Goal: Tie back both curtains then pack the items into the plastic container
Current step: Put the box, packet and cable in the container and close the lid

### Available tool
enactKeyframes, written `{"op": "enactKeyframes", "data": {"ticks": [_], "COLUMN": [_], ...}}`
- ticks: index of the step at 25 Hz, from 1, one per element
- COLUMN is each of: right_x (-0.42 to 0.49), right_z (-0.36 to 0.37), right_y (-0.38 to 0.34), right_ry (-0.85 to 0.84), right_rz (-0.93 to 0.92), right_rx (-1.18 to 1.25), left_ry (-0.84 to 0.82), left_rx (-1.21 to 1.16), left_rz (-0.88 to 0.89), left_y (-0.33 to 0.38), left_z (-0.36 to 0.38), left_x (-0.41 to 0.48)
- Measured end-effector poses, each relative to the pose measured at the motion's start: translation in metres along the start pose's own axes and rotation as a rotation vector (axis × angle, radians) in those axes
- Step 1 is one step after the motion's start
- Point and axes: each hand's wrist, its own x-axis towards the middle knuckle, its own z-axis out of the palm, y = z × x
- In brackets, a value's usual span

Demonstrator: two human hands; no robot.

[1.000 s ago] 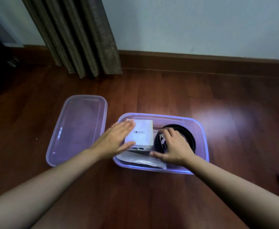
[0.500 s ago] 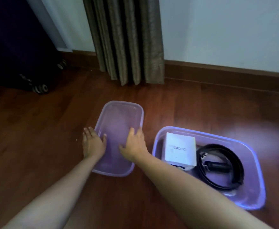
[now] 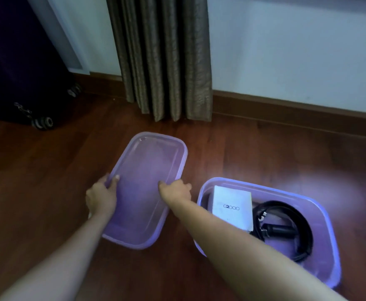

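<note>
- Plastic container (image 3: 325, 235) is sitting open on the floor (image 3: 47, 192) at my right, holding the white box (image 3: 232, 205) and black coiled strap (image 3: 274, 230).
- My left hand (image 3: 100, 198) is pinching the lid (image 3: 147, 181) at its left edge, and my right hand (image 3: 175, 190) is gripping its right edge.
- I am judging lidding as the step: keeping the lid level, aligning corners over the rim, pressing evenly round.

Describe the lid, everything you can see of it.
The lid is translucent purple plastic, a rounded rectangle with a raised rim. It lies on the wooden floor, left of the open container and apart from it. The left hand grips its left rim, the right hand its right rim, thumbs on top. Whether an edge is lifted cannot be told.
</note>
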Motion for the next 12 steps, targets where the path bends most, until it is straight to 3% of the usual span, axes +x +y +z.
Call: {"op": "enactKeyframes", "data": {"ticks": [4, 7, 9, 12], "right_x": [0.005, 0.004, 0.0, -0.009], "right_z": [-0.064, -0.15, -0.212, -0.261], "right_y": [-0.001, 0.021, 0.052, 0.113], "right_ry": [0.055, 0.253, 0.422, 0.416], "right_rz": [0.042, -0.075, -0.2, -0.256], "right_rx": [0.212, 0.526, 0.548, 0.37], "left_ry": [-0.032, -0.149, -0.242, -0.381], "left_rx": [-0.114, -0.177, -0.157, -0.041], "left_rz": [0.19, 0.412, 0.583, 0.87], "left_y": [0.05, 0.111, 0.155, 0.207], "left_z": [-0.013, -0.008, 0.001, 0.021], "left_x": [-0.001, -0.007, -0.019, -0.049]}}
